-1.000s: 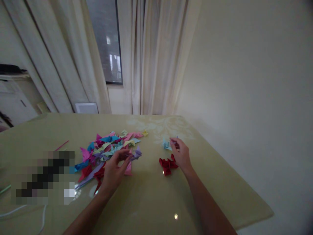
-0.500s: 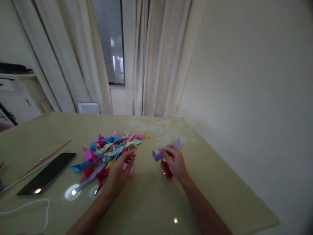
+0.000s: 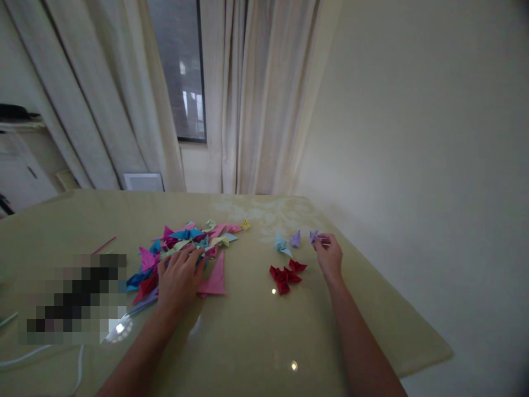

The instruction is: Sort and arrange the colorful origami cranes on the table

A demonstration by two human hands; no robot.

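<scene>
My right hand pinches a small purple paper crane at the right of the table. Just left of it stand another purple crane and a light blue crane. Closer to me lie several red cranes, bunched together. My left hand rests palm down over a heap of colourful folded paper cranes, its fingers apart and hiding part of the heap. Beside that hand, a pink folded paper piece sticks out.
A pale green tabletop carries everything, with its edge toward the wall on the right. A blurred-out dark patch covers something at the left. Near it are a white cable and a thin pink stick. Curtains hang behind.
My right hand has moved right and farther back with the purple crane, uncovering the red cranes. My left hand has moved left onto the heap.
</scene>
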